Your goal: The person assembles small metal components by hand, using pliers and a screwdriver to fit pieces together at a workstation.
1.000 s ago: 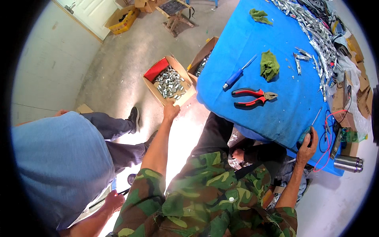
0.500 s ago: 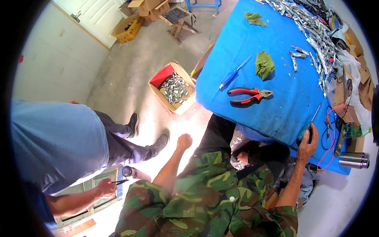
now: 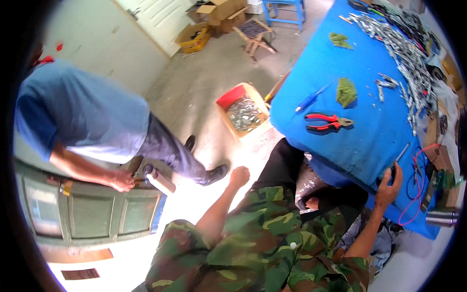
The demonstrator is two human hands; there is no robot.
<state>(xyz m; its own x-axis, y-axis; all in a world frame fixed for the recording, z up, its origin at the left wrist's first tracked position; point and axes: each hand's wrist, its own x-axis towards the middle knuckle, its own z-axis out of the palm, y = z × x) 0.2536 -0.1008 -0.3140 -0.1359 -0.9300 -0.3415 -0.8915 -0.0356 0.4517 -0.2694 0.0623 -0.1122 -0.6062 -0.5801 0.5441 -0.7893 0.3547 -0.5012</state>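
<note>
My right hand [image 3: 389,187] is closed around a screwdriver [image 3: 403,152] at the near right edge of the blue-covered table [image 3: 321,146]. Its thin metal shaft points up and away, while my fingers hide most of the dark handle. My left hand [image 3: 239,177] makes a fist beside my left thigh, off the table, and no object shows in it. Nearest the table's left side lie red-and-black pliers [image 3: 327,121], a second screwdriver with a blue handle [image 3: 307,102] and a crumpled green cloth [image 3: 346,92].
Several small metal parts [image 3: 406,56] are heaped along the table's far right. A steel flask [image 3: 440,217] and a pink wire [image 3: 419,187] are near my right hand. A carton of metal pieces [image 3: 233,97] sits on the floor. At left stands a person [image 3: 92,112] beside a bottle [image 3: 158,179].
The view has swung left, so the table and its tools appear farther right and lower. More of the person and the green door panel now shows. My hands keep their poses.
</note>
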